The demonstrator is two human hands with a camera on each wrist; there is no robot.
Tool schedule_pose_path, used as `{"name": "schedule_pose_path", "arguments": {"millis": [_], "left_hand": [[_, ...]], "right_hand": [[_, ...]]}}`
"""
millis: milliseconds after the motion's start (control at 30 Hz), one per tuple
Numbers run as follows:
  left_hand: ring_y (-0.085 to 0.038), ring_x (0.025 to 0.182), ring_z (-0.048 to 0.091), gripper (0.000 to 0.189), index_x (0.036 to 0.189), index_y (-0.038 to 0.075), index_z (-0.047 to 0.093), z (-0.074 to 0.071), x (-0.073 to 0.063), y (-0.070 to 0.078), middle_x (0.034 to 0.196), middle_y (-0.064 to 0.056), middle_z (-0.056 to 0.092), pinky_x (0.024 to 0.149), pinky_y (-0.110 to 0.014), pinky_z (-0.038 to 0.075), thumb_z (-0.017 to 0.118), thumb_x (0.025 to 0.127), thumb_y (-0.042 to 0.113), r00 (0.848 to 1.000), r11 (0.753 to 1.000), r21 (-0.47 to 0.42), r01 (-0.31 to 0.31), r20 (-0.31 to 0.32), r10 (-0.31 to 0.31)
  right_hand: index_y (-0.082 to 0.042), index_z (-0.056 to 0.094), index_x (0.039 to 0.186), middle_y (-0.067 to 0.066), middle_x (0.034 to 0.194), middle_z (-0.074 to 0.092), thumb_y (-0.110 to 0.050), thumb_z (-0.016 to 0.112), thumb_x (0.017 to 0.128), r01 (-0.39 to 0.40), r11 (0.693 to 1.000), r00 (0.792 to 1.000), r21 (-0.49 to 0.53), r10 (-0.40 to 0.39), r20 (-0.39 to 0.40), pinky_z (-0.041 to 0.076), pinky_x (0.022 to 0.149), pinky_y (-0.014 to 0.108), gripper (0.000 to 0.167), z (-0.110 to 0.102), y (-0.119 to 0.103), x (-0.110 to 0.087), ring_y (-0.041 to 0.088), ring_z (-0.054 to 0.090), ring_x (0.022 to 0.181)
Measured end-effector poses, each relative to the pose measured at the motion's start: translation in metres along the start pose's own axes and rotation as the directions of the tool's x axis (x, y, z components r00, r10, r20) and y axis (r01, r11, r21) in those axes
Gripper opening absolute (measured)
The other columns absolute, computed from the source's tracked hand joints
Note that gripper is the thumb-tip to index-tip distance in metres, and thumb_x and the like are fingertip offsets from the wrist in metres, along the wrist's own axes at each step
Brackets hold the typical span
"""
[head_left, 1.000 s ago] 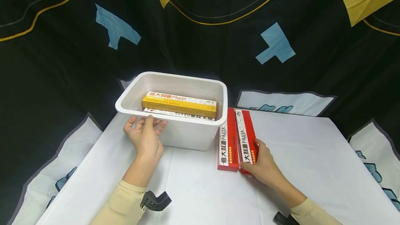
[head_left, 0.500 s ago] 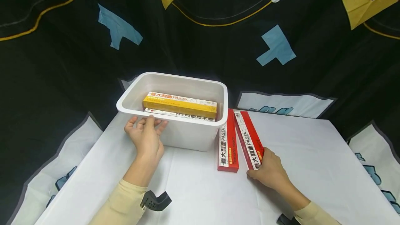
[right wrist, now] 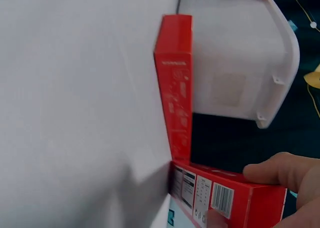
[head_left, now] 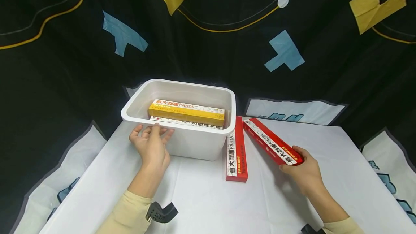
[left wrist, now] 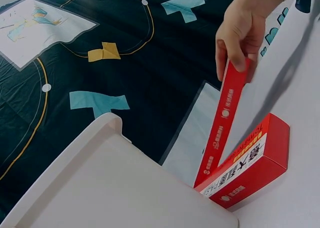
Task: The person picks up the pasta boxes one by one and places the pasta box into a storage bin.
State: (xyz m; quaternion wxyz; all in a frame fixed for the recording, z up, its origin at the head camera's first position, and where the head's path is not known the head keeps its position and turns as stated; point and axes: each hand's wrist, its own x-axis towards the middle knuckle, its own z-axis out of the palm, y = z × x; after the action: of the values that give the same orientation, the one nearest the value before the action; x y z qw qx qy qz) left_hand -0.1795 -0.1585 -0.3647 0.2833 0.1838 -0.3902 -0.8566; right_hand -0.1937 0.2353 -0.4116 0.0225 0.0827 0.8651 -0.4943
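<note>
In the head view my right hand (head_left: 303, 172) grips the near end of a red pasta box (head_left: 273, 142), thumb on one side and fingers on the other. That end is raised, and the far end slopes down close to the table. A second red pasta box (head_left: 236, 154), marked Tomato sauce, lies flat to its left, beside the white plastic bin (head_left: 195, 142). My left hand (head_left: 151, 143) holds the bin's front rim, fingertips tucked under the lip. Inside the bin a yellow pasta box (head_left: 186, 113) rests above another pasta box (head_left: 185, 121), mostly hidden.
A white cloth (head_left: 208, 201) covers the table. Behind it hangs a black curtain (head_left: 208, 57) with blue and yellow tape patches. The right wrist view shows a barcode side of the held box (right wrist: 222, 198) and the bin's outer end wall (right wrist: 230, 62).
My right hand has drawn its red box's near end to the right and raised it, swinging the box away from the flat one. My left hand stays at the bin's rim.
</note>
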Motion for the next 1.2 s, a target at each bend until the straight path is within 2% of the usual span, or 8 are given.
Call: {"name": "schedule_pose_path", "arguments": {"millis": [100, 300, 467, 667, 833, 967, 1100, 1200], "left_hand": [[-0.018, 0.089, 0.055, 0.047, 0.125, 0.017, 0.012, 0.0, 0.0, 0.0, 0.122, -0.011, 0.044, 0.09, -0.036, 0.057, 0.05, 0.1, 0.006, 1.0, 1.0, 0.004, -0.001, 0.0, 0.001], [-0.018, 0.089, 0.055, 0.047, 0.125, 0.016, 0.011, -0.001, -0.001, -0.001, 0.12, -0.01, 0.044, 0.09, -0.036, 0.057, 0.05, 0.1, 0.007, 1.0, 1.0, 0.004, -0.003, 0.003, 0.003], [-0.018, 0.089, 0.055, 0.048, 0.127, 0.015, 0.011, -0.001, -0.001, -0.001, 0.122, -0.011, 0.044, 0.089, -0.036, 0.057, 0.05, 0.1, 0.007, 1.0, 1.0, 0.009, -0.004, 0.0, 0.004], [-0.018, 0.088, 0.056, 0.048, 0.127, 0.015, 0.012, 0.001, 0.0, 0.0, 0.121, -0.011, 0.044, 0.089, -0.036, 0.057, 0.051, 0.1, 0.007, 1.0, 1.0, -0.004, 0.001, -0.011, -0.001], [-0.018, 0.09, 0.055, 0.046, 0.124, 0.016, 0.012, 0.001, 0.0, 0.0, 0.122, -0.011, 0.044, 0.09, -0.036, 0.057, 0.05, 0.1, 0.007, 1.0, 1.0, 0.002, -0.003, -0.005, 0.003], [-0.019, 0.092, 0.056, 0.047, 0.125, 0.017, 0.013, 0.001, 0.0, 0.001, 0.128, -0.014, 0.042, 0.09, -0.036, 0.057, 0.051, 0.1, 0.007, 1.0, 1.0, -0.002, 0.009, -0.01, -0.009], [-0.019, 0.092, 0.056, 0.047, 0.126, 0.017, 0.013, 0.002, 0.001, 0.001, 0.13, -0.015, 0.041, 0.09, -0.036, 0.057, 0.051, 0.1, 0.007, 1.0, 1.0, 0.0, 0.009, -0.011, -0.009], [-0.019, 0.092, 0.056, 0.047, 0.125, 0.018, 0.013, 0.001, 0.0, 0.001, 0.131, -0.015, 0.041, 0.089, -0.036, 0.057, 0.051, 0.1, 0.007, 1.0, 1.0, 0.003, 0.01, -0.011, -0.01]], "right_hand": [[-0.011, 0.026, 0.153, 0.019, 0.149, 0.032, -0.011, 0.076, 0.083, -0.014, 0.997, 1.0, 0.08, 0.016, -0.025, 0.055, 0.082, 0.025, 0.087, -0.007, -0.002, -0.001, 0.037, 0.031, 0.13], [-0.013, 0.026, 0.154, 0.017, 0.152, 0.025, -0.008, 0.071, 0.087, -0.027, 0.977, 0.999, 0.213, 0.036, -0.041, 0.058, 0.082, 0.029, 0.081, -0.021, -0.007, -0.003, 0.037, 0.022, 0.134], [-0.016, 0.029, 0.153, 0.015, 0.153, 0.02, -0.007, 0.073, 0.087, -0.034, 0.96, 0.998, 0.278, 0.046, -0.034, 0.059, 0.078, 0.025, 0.08, -0.033, -0.012, -0.005, 0.037, 0.019, 0.134], [-0.018, 0.034, 0.151, 0.014, 0.151, 0.02, -0.005, 0.075, 0.085, 0.061, 0.931, 0.997, 0.36, -0.042, -0.06, 0.058, 0.076, 0.022, 0.079, -0.049, -0.016, -0.007, 0.032, 0.019, 0.131], [-0.016, 0.038, 0.148, 0.008, 0.145, 0.026, 0.0, 0.075, 0.083, 0.175, 0.869, 0.985, 0.462, -0.151, -0.088, 0.058, 0.077, 0.022, 0.076, -0.06, -0.024, -0.01, 0.022, 0.025, 0.126], [-0.014, 0.041, 0.146, 0.003, 0.141, 0.031, 0.005, 0.072, 0.084, 0.25, 0.819, 0.968, 0.517, -0.218, -0.123, 0.058, 0.076, 0.023, 0.071, -0.066, -0.035, -0.012, 0.018, 0.026, 0.125], [-0.014, 0.043, 0.144, 0.001, 0.14, 0.032, 0.008, 0.068, 0.086, 0.279, 0.766, 0.959, 0.579, -0.252, -0.129, 0.059, 0.076, 0.024, 0.067, -0.068, -0.047, -0.014, 0.016, 0.026, 0.126], [-0.014, 0.043, 0.144, 0.001, 0.141, 0.032, 0.01, 0.066, 0.086, 0.29, 0.74, 0.954, 0.607, -0.276, -0.119, 0.059, 0.077, 0.025, 0.067, -0.068, -0.055, -0.014, 0.015, 0.026, 0.126]]}}
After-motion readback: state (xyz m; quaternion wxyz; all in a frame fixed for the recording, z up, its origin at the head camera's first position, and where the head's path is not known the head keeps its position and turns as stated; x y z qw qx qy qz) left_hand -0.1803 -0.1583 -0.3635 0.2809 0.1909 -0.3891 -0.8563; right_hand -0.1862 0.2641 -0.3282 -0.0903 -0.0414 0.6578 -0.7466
